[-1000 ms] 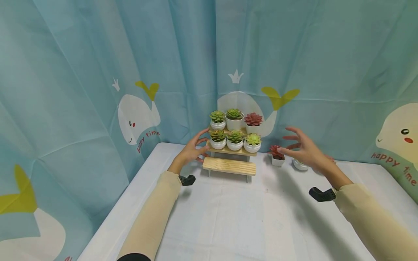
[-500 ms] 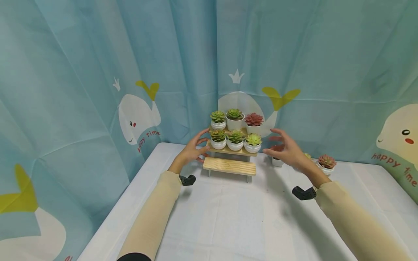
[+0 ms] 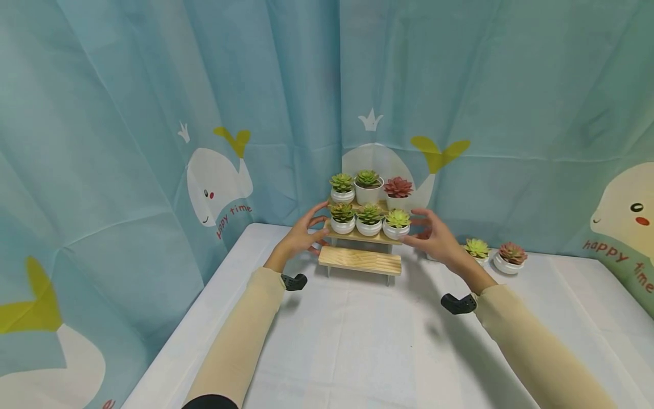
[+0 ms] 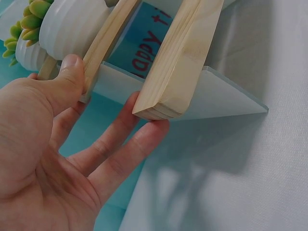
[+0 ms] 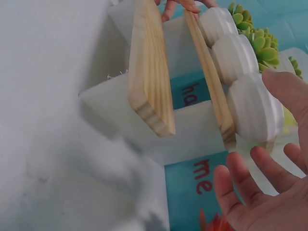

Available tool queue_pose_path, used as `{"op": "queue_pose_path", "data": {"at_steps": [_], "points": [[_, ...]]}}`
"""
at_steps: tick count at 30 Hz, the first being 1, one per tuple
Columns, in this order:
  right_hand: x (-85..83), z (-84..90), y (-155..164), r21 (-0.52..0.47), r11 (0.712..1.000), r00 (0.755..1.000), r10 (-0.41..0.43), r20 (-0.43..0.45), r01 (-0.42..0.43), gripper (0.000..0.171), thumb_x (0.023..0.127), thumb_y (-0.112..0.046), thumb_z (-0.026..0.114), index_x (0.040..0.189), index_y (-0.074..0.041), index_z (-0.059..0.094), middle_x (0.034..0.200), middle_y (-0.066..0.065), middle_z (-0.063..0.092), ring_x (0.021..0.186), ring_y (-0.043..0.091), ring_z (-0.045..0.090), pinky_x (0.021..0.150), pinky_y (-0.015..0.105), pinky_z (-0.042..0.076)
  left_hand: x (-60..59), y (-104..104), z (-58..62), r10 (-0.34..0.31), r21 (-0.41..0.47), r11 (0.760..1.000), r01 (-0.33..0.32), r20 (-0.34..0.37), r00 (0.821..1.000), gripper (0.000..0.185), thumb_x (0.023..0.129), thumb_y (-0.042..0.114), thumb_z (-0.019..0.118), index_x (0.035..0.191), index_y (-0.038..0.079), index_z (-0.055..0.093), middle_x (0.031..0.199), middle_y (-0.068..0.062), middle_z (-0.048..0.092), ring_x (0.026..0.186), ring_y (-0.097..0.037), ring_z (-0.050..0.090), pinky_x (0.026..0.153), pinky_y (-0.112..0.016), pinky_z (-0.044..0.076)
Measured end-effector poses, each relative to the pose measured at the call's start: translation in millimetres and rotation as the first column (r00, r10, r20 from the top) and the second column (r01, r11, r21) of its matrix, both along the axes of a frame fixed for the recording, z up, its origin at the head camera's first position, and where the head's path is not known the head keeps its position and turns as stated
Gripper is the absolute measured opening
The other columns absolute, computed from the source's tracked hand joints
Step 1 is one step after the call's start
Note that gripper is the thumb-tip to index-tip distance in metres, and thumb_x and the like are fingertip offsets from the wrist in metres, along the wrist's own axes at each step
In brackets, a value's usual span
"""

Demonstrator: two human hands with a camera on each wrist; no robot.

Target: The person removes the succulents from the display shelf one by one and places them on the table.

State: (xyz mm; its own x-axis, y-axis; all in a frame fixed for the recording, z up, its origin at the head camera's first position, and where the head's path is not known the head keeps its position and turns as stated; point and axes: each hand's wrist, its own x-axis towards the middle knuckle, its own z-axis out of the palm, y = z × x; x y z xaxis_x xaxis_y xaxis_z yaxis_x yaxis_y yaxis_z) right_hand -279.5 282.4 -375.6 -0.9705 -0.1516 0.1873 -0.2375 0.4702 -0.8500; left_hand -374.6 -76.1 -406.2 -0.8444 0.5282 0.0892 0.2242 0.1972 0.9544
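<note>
Pale wood steps on this little three-tier stand [image 3: 360, 259], and it's sitting on the white tabletop [image 3: 357, 341] in front of a blue whale-print curtain [image 3: 286, 85]. Six potted succulents [image 3: 369, 218] sit on the upper two steps, three on each. The left hand [image 3: 301, 236] is at the stand's left end, fingers spread, fingertips touching the boards. The right hand [image 3: 436, 237] is wide too, thumb and fingers apart by the right end; can't really tell if it's touching. Further right stand a yellow-green plant [image 3: 477, 248] and a reddish plant [image 3: 511, 254], both in white pots.
</note>
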Motion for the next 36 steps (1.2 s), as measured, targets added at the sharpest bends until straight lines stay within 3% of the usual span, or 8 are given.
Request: {"op": "queue_pose_path", "data": {"at_steps": [8, 16, 25, 36], "points": [[-5.0, -5.5, -4.8, -0.027, 0.999, 0.999, -0.024, 0.041, 0.025, 0.078, 0.094, -0.03, 0.079, 0.155, -0.008, 0.036, 0.15, 0.027, 0.045, 0.124, 0.046, 0.056, 0.09, 0.053, 0.056, -0.3, -0.4, -0.7, 0.006, 0.003, 1.0, -0.006, 0.02, 1.0, 0.076, 0.103, 0.022, 0.066, 0.164, 0.039, 0.022, 0.166, -0.015, 0.03, 0.098, -0.053, 0.067, 0.078, -0.067, 0.057], [-7.6, -7.3, -10.5, -0.017, 0.999, 0.996, -0.05, 0.075, 0.051, 0.082, 0.094, -0.033, 0.079, 0.157, -0.007, 0.032, 0.152, 0.027, 0.043, 0.124, 0.044, 0.056, 0.093, 0.056, 0.055, -0.7, -0.1, -2.1, 0.019, -0.006, 1.0, -0.019, 0.003, 1.0, 0.076, 0.103, 0.024, 0.066, 0.163, 0.042, 0.024, 0.165, -0.014, 0.032, 0.09, -0.04, 0.072, 0.073, -0.059, 0.061], [-11.2, -10.0, -13.3, -0.034, 0.998, 0.996, -0.052, 0.076, 0.054, 0.082, 0.095, -0.029, 0.078, 0.157, -0.005, 0.03, 0.148, 0.029, 0.044, 0.121, 0.043, 0.057, 0.093, 0.06, 0.052, -3.1, -0.3, -3.3, 0.012, -0.004, 1.0, -0.012, -0.001, 1.0, 0.076, 0.103, 0.025, 0.067, 0.163, 0.041, 0.024, 0.165, -0.015, 0.031, 0.093, -0.045, 0.071, 0.074, -0.061, 0.06], [-12.0, -11.1, -13.6, -0.029, 0.997, 0.995, -0.064, 0.074, 0.067, 0.081, 0.095, -0.029, 0.077, 0.157, -0.003, 0.032, 0.147, 0.028, 0.045, 0.119, 0.042, 0.058, 0.091, 0.059, 0.053, -0.5, 0.6, -0.9, 0.013, -0.012, 1.0, -0.014, -0.011, 1.0, 0.076, 0.103, 0.024, 0.066, 0.163, 0.041, 0.023, 0.165, -0.015, 0.031, 0.091, -0.039, 0.073, 0.071, -0.057, 0.061]]}}
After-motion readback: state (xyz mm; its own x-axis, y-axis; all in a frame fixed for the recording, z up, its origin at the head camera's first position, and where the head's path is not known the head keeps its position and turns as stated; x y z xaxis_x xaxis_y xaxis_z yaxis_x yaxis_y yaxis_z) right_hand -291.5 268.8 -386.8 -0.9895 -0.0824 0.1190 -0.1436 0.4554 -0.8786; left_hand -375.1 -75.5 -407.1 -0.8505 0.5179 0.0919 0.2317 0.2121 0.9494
